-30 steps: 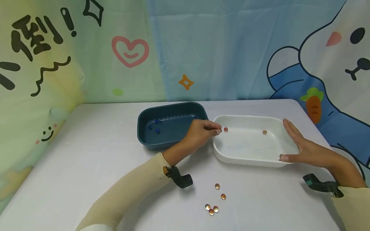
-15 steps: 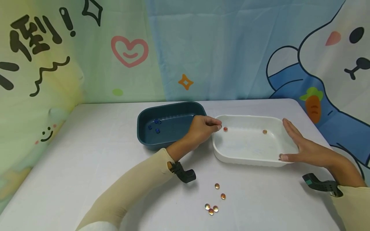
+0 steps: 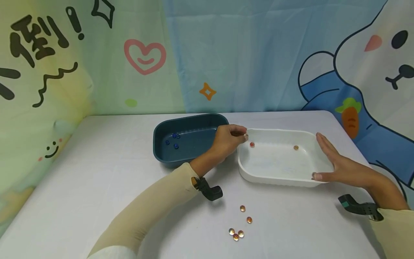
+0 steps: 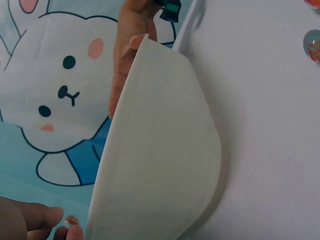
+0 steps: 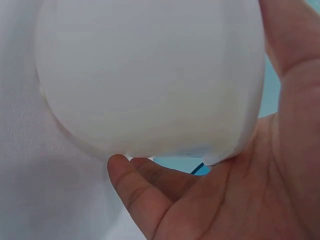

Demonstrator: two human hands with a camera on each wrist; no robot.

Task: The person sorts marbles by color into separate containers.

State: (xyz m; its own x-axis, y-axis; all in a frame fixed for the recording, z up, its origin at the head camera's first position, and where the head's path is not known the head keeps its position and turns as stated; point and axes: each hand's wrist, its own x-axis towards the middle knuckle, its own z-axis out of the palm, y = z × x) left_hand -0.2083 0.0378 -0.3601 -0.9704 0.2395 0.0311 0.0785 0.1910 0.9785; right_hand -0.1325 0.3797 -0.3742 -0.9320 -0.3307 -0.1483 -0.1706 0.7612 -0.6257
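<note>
My left hand [image 3: 226,140] is at the left end of a white tray [image 3: 275,163], near its rim. Thumb and fingertips pinch a small orange-and-clear glass bead [image 4: 72,221], seen best in the left wrist view. My right hand [image 3: 347,169] grips the tray's right end, thumb over the near corner of the rim, fingers spread along the outside. On the tray floor lie a reddish bead [image 3: 252,144] at the left and an amber bead [image 3: 295,148] towards the right.
A dark teal tray [image 3: 194,147] with several blue beads [image 3: 176,146] stands left of the white one, partly behind my left hand. Several amber beads [image 3: 235,237] lie on the white tablecloth in front. A printed cloth [image 3: 245,64] hangs behind the table.
My left hand has shifted slightly away from me, up along the white tray's left end, with fingertips still together. The right hand and both trays have stayed put.
</note>
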